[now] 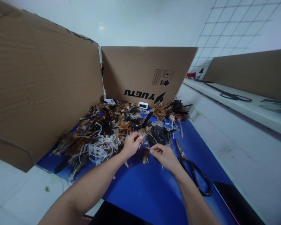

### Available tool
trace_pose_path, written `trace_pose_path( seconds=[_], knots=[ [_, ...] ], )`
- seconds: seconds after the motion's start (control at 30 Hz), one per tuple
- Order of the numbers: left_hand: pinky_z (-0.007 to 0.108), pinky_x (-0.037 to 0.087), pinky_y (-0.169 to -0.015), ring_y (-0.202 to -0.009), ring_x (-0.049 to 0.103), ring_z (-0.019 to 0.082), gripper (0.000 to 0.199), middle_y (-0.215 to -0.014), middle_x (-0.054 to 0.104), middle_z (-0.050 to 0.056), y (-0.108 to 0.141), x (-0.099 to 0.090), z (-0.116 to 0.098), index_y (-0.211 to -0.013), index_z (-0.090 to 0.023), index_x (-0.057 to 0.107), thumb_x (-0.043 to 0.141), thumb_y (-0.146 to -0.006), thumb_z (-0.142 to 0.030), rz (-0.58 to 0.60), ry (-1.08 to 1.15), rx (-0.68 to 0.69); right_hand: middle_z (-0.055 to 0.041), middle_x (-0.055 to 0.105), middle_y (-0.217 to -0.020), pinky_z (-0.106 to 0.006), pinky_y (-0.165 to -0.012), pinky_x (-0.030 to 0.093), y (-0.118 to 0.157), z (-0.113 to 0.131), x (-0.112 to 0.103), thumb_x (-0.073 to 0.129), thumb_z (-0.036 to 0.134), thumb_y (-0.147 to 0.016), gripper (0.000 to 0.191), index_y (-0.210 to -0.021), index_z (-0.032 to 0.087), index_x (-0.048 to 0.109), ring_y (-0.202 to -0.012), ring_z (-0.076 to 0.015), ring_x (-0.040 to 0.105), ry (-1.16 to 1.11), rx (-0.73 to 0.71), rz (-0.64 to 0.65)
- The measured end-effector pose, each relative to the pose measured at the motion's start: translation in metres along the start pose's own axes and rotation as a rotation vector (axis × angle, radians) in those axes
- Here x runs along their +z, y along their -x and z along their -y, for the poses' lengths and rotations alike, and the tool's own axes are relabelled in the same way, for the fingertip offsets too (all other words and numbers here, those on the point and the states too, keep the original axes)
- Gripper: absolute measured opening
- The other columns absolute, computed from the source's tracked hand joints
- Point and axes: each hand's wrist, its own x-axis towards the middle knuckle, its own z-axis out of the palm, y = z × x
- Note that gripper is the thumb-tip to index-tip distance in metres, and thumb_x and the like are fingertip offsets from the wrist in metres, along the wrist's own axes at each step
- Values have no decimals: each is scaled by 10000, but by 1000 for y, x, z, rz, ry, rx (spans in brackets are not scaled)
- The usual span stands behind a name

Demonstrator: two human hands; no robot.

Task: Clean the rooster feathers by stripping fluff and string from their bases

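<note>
My left hand (133, 144) is above the blue table surface with thumb and fingertips pinched together. What it holds, if anything, is too small to make out. Just to the right, my right hand (163, 155) is also closed in a pinch, and a thin pale bit shows at its fingertips. The two hands are a short gap apart. Right beyond them lies a bunch of dark feathers (158, 134). A small brownish feather tuft (145, 155) rests on the blue surface between the hands. To the left of my left hand sits a tangle of whitish translucent strips (99, 149).
A large pile of brown and black feathers (117, 115) covers the far table. Black-handled scissors (192, 168) lie beside my right forearm, near a dark flat device (236, 203). A small white digital timer (143, 105) stands against the back cardboard panel (135, 68). Another cardboard panel (46, 72) rises left.
</note>
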Motion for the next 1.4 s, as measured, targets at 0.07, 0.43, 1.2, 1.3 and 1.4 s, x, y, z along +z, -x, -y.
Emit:
trace_pose_path(
  seconds=[0.07, 0.43, 1.2, 1.3, 1.4],
  knots=[
    [200, 361, -489, -430, 437, 75, 213, -528, 487, -50, 0, 0, 0, -708, -167, 517, 474, -844, -325, -11, 2, -1, 23, 550, -513, -236, -501, 324, 6, 8, 6, 560, 294, -731, 156, -623, 201, 625, -496, -120, 476, 197, -18, 78],
    [198, 352, -491, -432, 432, 70, 206, -537, 488, -48, 1, 1, 3, -699, -168, 513, 470, -846, -306, 11, -26, 5, -1, 587, -541, -246, -513, 276, 11, 11, 21, 536, 158, -680, 126, -565, 207, 555, -524, -142, 531, 440, -12, 97],
    [204, 356, -495, -426, 427, 75, 218, -513, 478, -57, 0, 0, 0, -708, -172, 521, 472, -843, -336, 2, -8, -4, -34, 648, -699, -263, -475, 495, 2, 8, 8, 761, 307, -551, 361, -843, 136, 635, -626, -215, 674, -544, 245, -56],
    [205, 356, -497, -427, 424, 75, 218, -512, 476, -57, 1, 0, 1, -714, -171, 524, 472, -844, -339, 5, -10, -1, -34, 649, -719, -258, -474, 494, 2, 8, 9, 762, 302, -551, 356, -844, 140, 642, -620, -211, 678, -546, 246, -57],
    [205, 357, -501, -429, 422, 74, 217, -519, 478, -56, 1, 0, 1, -721, -171, 526, 472, -845, -340, 3, -11, -4, -25, 641, -721, -267, -480, 506, 2, 12, 7, 772, 299, -526, 391, -860, 147, 635, -615, -216, 682, -575, 257, -53]
  ],
)
